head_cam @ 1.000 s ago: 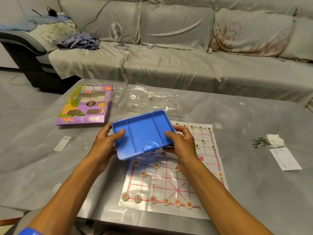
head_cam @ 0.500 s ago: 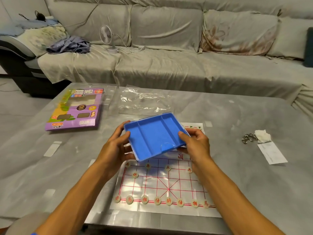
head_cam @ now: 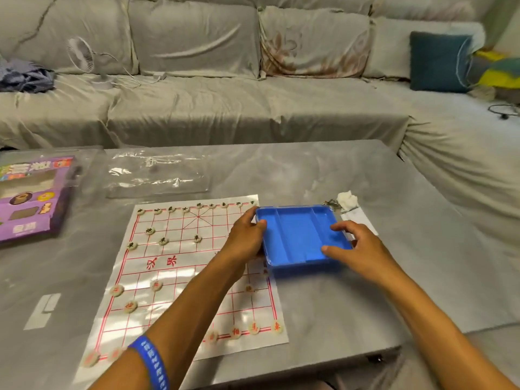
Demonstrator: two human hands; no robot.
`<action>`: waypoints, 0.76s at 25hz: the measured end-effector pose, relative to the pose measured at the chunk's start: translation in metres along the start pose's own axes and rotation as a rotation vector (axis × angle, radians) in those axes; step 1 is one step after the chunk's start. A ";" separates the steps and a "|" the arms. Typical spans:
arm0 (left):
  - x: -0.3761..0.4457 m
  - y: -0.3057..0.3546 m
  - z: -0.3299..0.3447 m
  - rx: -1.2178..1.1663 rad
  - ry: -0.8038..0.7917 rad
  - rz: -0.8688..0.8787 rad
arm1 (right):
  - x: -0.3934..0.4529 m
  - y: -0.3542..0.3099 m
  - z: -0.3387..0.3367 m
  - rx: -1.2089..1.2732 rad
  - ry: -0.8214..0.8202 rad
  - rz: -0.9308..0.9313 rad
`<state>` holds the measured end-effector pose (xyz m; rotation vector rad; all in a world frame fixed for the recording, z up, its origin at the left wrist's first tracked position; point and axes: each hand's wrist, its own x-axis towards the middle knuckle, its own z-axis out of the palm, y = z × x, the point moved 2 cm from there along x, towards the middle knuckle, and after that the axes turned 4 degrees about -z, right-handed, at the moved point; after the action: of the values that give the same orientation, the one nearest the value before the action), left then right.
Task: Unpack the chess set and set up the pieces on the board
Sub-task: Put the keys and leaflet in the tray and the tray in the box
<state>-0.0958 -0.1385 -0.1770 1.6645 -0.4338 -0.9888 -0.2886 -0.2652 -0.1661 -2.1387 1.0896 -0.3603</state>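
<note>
Since the blue tray (head_cam: 298, 237) looks empty, thin and stiff, it's probably light; left hand (head_cam: 247, 237) grips its left rim, right hand (head_cam: 357, 249) its right, fingers curled over the edges.

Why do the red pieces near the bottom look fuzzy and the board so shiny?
Head view: light glares in white patches off the glossy board, washing out its lines; the near red pieces are smeared by blur, and the purple box at the left edge is blurred too, while the blue tray stays sharper.
</note>
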 end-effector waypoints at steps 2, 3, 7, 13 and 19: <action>0.007 0.000 0.022 0.211 0.050 0.099 | -0.004 0.018 -0.008 -0.082 -0.007 0.021; 0.011 0.001 0.030 0.342 0.086 0.149 | -0.004 0.024 -0.008 -0.134 -0.023 0.034; 0.024 -0.006 0.045 0.692 0.134 0.213 | -0.004 0.034 -0.003 -0.379 -0.040 0.028; 0.026 -0.008 0.040 1.154 -0.084 0.553 | -0.010 0.016 0.014 -0.523 -0.104 -0.351; 0.038 -0.017 0.045 1.421 -0.298 0.473 | -0.009 0.010 0.022 -0.617 -0.061 -0.364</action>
<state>-0.1126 -0.1873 -0.2098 2.3869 -1.9534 -0.5040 -0.2882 -0.2518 -0.1881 -2.8875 0.8394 -0.1228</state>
